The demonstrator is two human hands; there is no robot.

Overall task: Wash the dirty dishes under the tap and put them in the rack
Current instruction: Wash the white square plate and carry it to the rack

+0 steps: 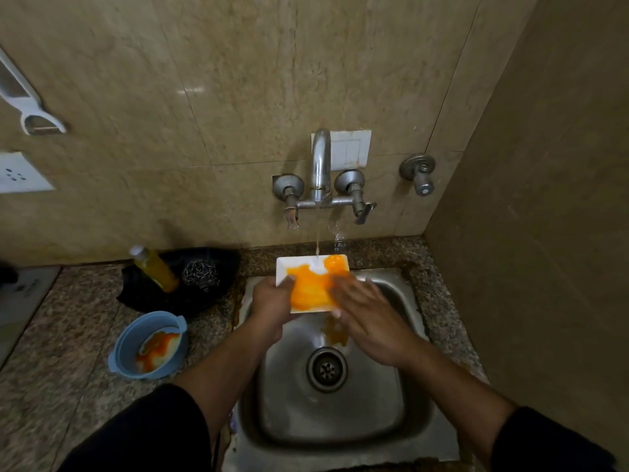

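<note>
A blue bowl (149, 320) with red and orange mess inside sits on the counter (68, 335), left of the sink (401, 386). Behind the bowl, a yellow bottle (156, 270) and a steel scrubber (200, 272) rest on a black cloth (153, 298).

The white plate (283, 269) is smeared with orange. It is held over the back of the sink, under water running from the tap (321, 165). The left hand (272, 303) grips the plate's left edge, thumb on top. The right hand (369, 315) lies on the plate's right side with straight fingers, and it looks blurry.

The counter is speckled stone. The wall (204, 97) is shiny beige tile. A white peeler (34, 112) hangs up on the left, above a socket (17, 173).
</note>
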